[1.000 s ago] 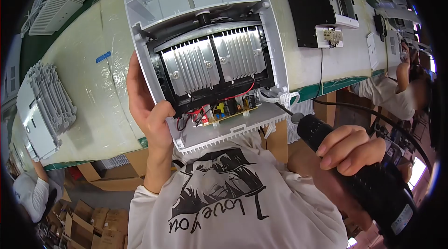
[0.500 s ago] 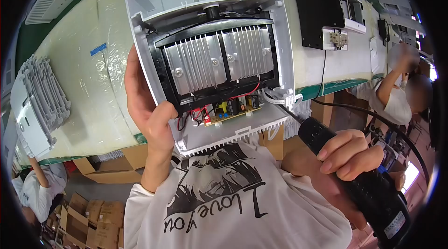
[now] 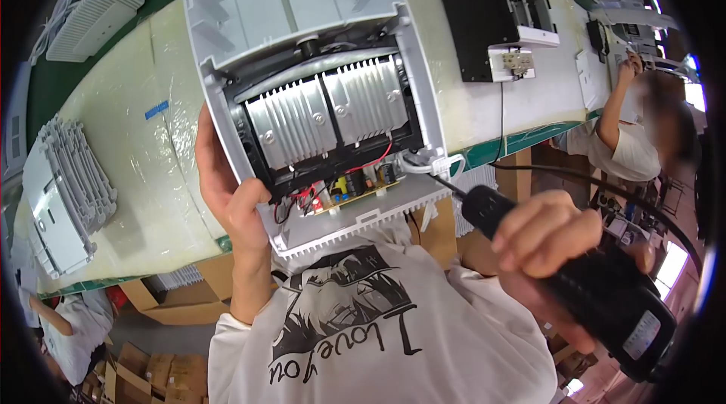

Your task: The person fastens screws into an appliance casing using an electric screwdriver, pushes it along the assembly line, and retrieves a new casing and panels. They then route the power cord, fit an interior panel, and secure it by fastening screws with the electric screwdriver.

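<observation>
My left hand (image 3: 240,203) is closed around the left wall of an open white plastic housing (image 3: 425,82), thumb pressed on its lower left corner. Inside sit finned metal heat sinks (image 3: 291,120) in a black frame, with a small circuit board (image 3: 355,198) and red and black wires below them. A black electric screwdriver (image 3: 605,302) is gripped in my right hand (image 3: 548,234), fingers wrapped around its body. Its thin shaft slants up to the housing's lower right corner, beside a white cable (image 3: 423,164). The bit's tip is hidden there.
A black box (image 3: 473,22) stands on the film-covered table (image 3: 178,177), right of the housing. Stacked white panels (image 3: 68,192) lie at left. A black cord (image 3: 597,175) runs behind my right hand. Cardboard boxes (image 3: 181,302) stand below the table edge. Co-workers (image 3: 631,143) are on both sides.
The housing, both hands and the screwdriver appear further left, and the view itself has shifted. The screwdriver shaft stays at the housing's lower right corner. Both grips are unchanged.
</observation>
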The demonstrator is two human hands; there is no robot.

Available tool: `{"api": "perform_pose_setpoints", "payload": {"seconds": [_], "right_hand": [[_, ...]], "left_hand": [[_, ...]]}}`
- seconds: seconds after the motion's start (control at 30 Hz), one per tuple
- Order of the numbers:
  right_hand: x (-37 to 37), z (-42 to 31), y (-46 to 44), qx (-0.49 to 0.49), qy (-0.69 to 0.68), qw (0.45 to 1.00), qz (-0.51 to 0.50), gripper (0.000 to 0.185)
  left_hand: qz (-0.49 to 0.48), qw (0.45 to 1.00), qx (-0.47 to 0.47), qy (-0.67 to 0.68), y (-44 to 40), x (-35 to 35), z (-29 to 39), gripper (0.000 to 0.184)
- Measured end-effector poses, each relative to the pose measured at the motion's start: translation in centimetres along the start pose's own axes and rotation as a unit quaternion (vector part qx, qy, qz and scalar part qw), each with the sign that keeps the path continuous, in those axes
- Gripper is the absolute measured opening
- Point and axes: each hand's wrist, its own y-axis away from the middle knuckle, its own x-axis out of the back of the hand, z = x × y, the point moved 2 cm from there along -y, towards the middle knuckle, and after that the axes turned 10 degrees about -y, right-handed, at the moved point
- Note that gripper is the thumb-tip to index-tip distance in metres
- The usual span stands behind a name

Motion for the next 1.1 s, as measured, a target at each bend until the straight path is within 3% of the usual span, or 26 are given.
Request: {"api": "perform_pose_setpoints", "payload": {"seconds": [0.03,0.1,0.2,0.3,0.37,0.5,0.67,0.77,0.93,1.0,1.07,1.1], "right_hand": [[0.2,-1.0,-0.5,-0.013,-0.027,0.999,0.013,0.052],[2.6,-3.8,-0.8,-0.005,-0.067,0.998,-0.02,0.052],[6.4,-8.3,-1.7,0.1,-0.131,0.986,0.001,0.052],[10.4,-11.1,-2.2,0.186,-0.027,0.974,0.123,0.051],[13.8,-10.8,-2.4,0.222,0.091,0.956,0.166,0.071],[18.6,-6.6,-3.1,0.197,0.179,0.94,0.213,0.089],[19.6,-3.7,-3.1,0.174,0.171,0.94,0.241,0.093],[21.0,-3.4,-4.7,0.106,0.134,0.974,0.148,0.091],[21.2,-0.4,-12.1,-0.013,0.22,0.948,0.23,0.067],[24.1,0.9,-15.3,-0.047,0.196,0.964,0.175,0.049],[17.5,3.3,-15.3,-0.051,0.316,0.899,0.3,0.04],[19.2,4.2,-14.9,-0.062,0.33,0.902,0.272,0.038]], "left_hand": [[0.001,1.0,0.003,0.001,0.0,0.0,0.1,0.096],[0.007,1.0,0.007,-0.008,0.1,0.0,0.2,0.096],[0.011,0.999,0.004,-0.032,0.1,0.0,0.4,0.096],[0.02,0.999,0.011,-0.031,0.1,0.1,0.0,0.096],[0.019,0.999,0.001,-0.037,0.1,0.1,-0.3,0.096],[0.009,1.0,0.012,-0.015,0.1,0.3,-0.1,0.097],[0.022,0.999,0.022,-0.023,0.2,0.1,0.0,0.097],[0.025,0.999,0.019,-0.043,0.3,0.1,0.0,0.097],[0.02,0.997,-0.007,-0.068,0.1,-0.2,0.3,0.096],[0.016,0.999,-0.005,-0.043,0.3,-0.3,0.4,0.096],[0.017,0.999,0.0,-0.03,0.5,-0.1,0.4,0.092],[0.006,1.0,-0.007,-0.018,0.5,-0.1,0.3,0.091]]}}
